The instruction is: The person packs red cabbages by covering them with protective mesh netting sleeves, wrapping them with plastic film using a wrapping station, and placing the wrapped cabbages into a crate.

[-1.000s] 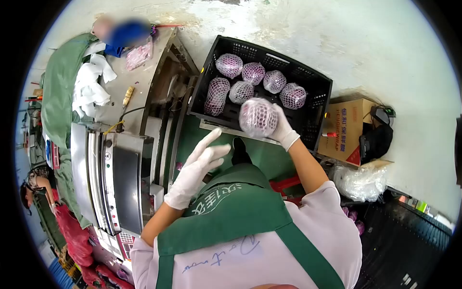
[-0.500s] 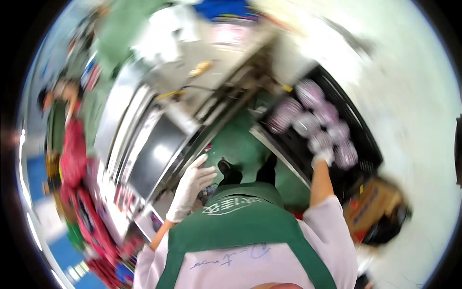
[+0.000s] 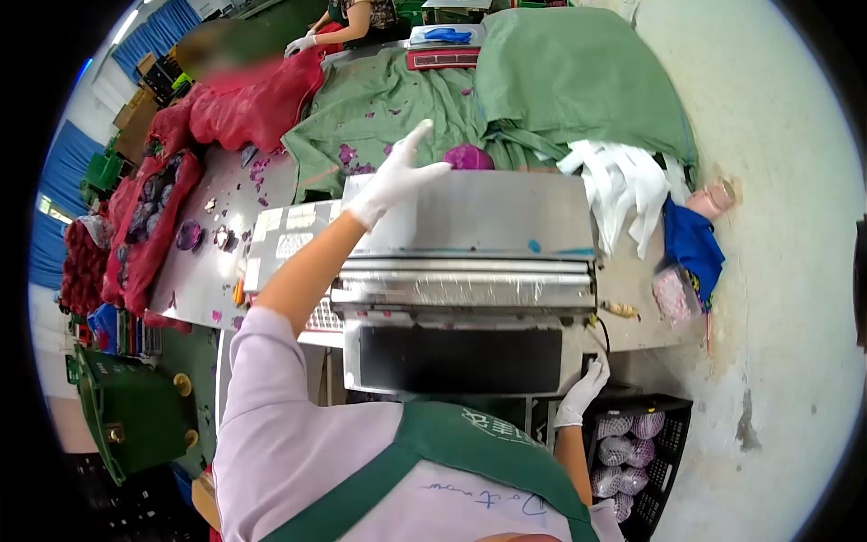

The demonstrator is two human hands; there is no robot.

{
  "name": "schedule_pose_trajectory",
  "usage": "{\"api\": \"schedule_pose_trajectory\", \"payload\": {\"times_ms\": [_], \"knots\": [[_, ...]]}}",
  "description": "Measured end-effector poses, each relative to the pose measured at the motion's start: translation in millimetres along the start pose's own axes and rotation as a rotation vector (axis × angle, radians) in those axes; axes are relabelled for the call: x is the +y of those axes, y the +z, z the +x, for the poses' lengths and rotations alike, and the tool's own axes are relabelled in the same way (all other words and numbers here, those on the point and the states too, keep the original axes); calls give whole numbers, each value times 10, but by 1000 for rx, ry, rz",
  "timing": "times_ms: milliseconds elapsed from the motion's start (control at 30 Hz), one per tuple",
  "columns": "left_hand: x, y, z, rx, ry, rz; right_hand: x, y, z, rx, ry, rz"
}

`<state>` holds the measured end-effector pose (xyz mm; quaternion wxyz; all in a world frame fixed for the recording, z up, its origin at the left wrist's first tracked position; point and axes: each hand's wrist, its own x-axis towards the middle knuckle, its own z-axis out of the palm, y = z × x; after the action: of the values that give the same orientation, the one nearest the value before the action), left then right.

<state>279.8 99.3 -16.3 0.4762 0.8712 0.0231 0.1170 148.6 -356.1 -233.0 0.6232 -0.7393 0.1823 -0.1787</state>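
My left hand, in a white glove, is raised over the metal plate of the wrapping machine, its fingers apart and nothing in them. Just beyond its fingertips a purple cabbage lies at the plate's far edge. My right hand, also gloved, is low at the machine's right front corner, beside a black cable; its fingers are partly bent and what they touch is too small to make out. Below it stands the black crate with several wrapped purple cabbages in netting.
A green cloth covers the table's far part, with white gloves hanging from it. Red net sacks lie at the left. A co-worker's gloved hand rests near them. A green bin stands lower left.
The view has swung from the crate to the machine and table. The wrapped cabbage has left my right hand, which is now by the machine's corner. My left hand has reached forward over the plate.
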Motion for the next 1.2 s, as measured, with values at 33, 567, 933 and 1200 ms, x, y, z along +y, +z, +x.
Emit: {"api": "schedule_pose_trajectory", "payload": {"times_ms": [33,567,933,1200], "knots": [[-223,-25,313,-48,17,123,-52,57,30,-2,98,-65],[-1511,318,1864,-359,-825,-439,-312,155,-60,-92,199,-220],[-59,-302,569,-27,-286,-589,-399,-90,409,-300,-242,-486],[179,205,-54,261,215,199,-1242,908,2210,-422,-413,-460]]}}
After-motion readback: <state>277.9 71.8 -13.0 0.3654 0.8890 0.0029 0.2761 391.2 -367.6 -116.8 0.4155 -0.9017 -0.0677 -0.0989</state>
